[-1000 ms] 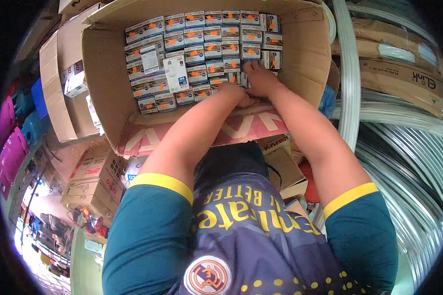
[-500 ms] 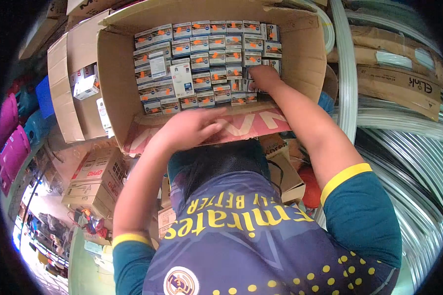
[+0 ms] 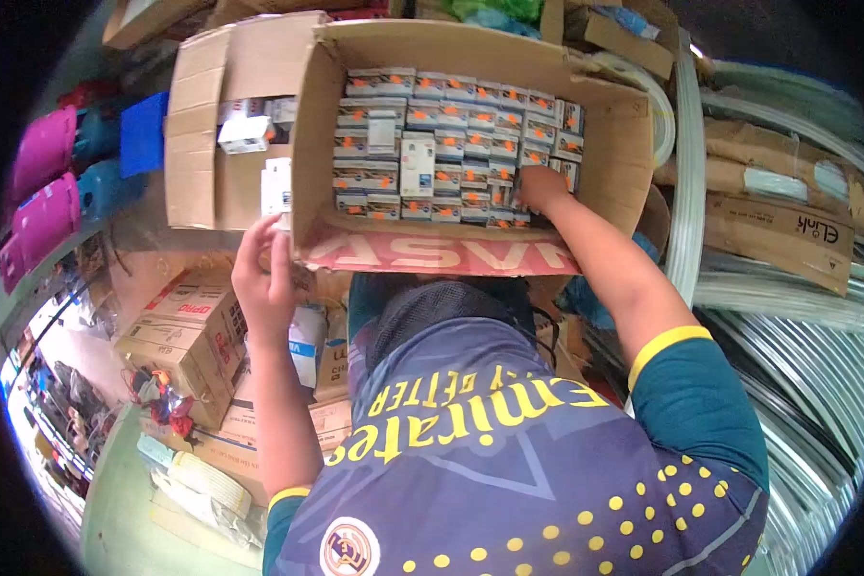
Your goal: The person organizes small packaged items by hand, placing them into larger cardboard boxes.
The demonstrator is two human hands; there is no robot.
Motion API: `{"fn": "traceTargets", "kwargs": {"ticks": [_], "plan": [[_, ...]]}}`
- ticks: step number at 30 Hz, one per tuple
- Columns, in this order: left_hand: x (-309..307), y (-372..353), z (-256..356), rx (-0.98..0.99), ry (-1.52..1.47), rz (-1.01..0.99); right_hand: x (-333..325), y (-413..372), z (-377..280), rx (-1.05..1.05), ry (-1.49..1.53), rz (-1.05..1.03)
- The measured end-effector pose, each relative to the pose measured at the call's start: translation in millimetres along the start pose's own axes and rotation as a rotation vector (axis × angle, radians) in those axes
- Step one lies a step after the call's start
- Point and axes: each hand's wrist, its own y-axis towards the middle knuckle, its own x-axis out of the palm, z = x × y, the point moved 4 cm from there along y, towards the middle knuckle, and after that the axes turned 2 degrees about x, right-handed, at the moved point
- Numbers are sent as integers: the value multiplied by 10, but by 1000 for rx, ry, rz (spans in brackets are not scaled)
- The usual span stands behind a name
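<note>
A large open carton point(image 3: 470, 43) holds rows of small printed boxes point(image 3: 451, 115) with orange stickers. Two white-faced boxes lie on top of the rows, one of them a taller white box point(image 3: 417, 165). Inside the carton, at the right end of the lower rows, my right hand point(image 3: 543, 188) has its fingers curled down on a small box, which they mostly cover. Outside the carton's left wall, my left hand point(image 3: 267, 278) reaches up with fingers apart, fingertips right at the lower end of a white box point(image 3: 276, 187).
A second carton point(image 3: 194, 125) adjoins on the left, with another small white box point(image 3: 245, 134) in its opening. Stacked cartons point(image 3: 178, 341) stand at lower left. Bundled pale tubing point(image 3: 686, 192) and a long "ELink" carton point(image 3: 778, 235) are on the right.
My left hand has moved left from the carton's front flap to the white box outside its wall. My right hand stays among the small boxes. The view has shifted, placing the carton farther right.
</note>
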Motion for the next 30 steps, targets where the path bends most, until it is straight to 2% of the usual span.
{"fn": "traceTargets", "kwargs": {"ticks": [3,4,6,7,8,9,11,13,15,17,18,19,20,23,25,27,30], "plan": [[-254,257,-325,9,130,92,-243,-19,-256,3,323,141],[-304,316,-476,-26,127,93,-466,-251,-509,19,505,163],[-337,376,-633,-43,79,70,-556,-331,-976,67,720,150],[-319,387,-629,-55,43,56,-269,-38,-1123,73,804,145],[-294,405,-588,-31,9,27,-398,-235,-1388,164,939,4],[-280,421,-501,-21,-12,-5,-219,-51,-1534,132,863,68],[-291,448,-469,151,42,-80,-67,143,-1815,121,673,189],[-435,390,-175,203,100,-121,-30,242,-1918,229,710,125],[-611,325,-281,137,45,-141,-110,193,-1999,257,722,143],[-740,254,-633,22,-61,-166,-202,48,-1929,260,753,154],[-804,221,-778,-21,-78,-173,-377,-127,-1901,267,704,228],[-874,170,-930,-71,-92,-183,-435,-199,-1782,283,676,153],[-929,146,-1068,-127,-106,-194,-475,-248,-1636,274,650,175],[-999,144,-1353,-96,-65,-283,-573,-579,-1014,310,540,183],[-1009,222,-1459,-101,-29,-309,-536,-839,-522,432,527,331],[-990,343,-1494,-68,-23,-296,-614,-1186,-282,523,304,406],[-885,564,-1509,-36,-55,-268,-250,-1168,273,433,143,225]]}}
